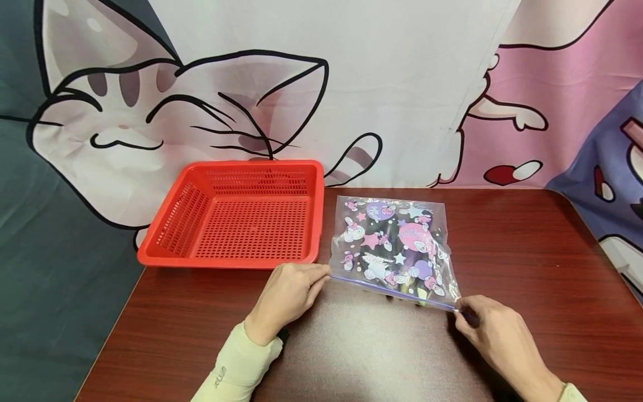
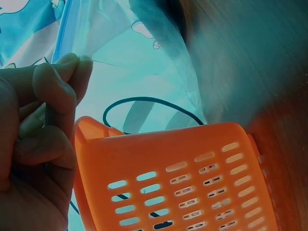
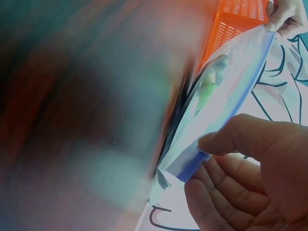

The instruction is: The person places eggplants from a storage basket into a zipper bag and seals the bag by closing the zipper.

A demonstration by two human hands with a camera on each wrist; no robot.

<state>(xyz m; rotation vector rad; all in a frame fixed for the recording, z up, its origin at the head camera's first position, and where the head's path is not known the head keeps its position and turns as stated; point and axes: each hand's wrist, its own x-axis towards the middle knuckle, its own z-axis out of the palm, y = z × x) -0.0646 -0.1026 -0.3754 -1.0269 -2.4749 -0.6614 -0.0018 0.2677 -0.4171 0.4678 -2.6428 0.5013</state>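
Note:
A clear zip bag [image 1: 387, 245] printed with pink, purple and white cartoon figures and stars lies over the table, its purple zip strip [image 1: 387, 290] facing me. My left hand [image 1: 288, 296] pinches the strip's left end between thumb and finger, seen close up in the left wrist view. At the other end, my right hand [image 1: 502, 335] pinches the strip's right corner. The right wrist view shows the strip [image 3: 245, 94] stretched straight between both hands. Something pale green [image 3: 207, 94] shows through the bag near the zip; its kind is blurred.
A red plastic basket [image 1: 228, 262] with slotted walls stands left of the bag, close beyond my left hand. The dark red wooden table [image 1: 542, 251] meets a cartoon-printed cloth [image 1: 402, 111] along its back edge.

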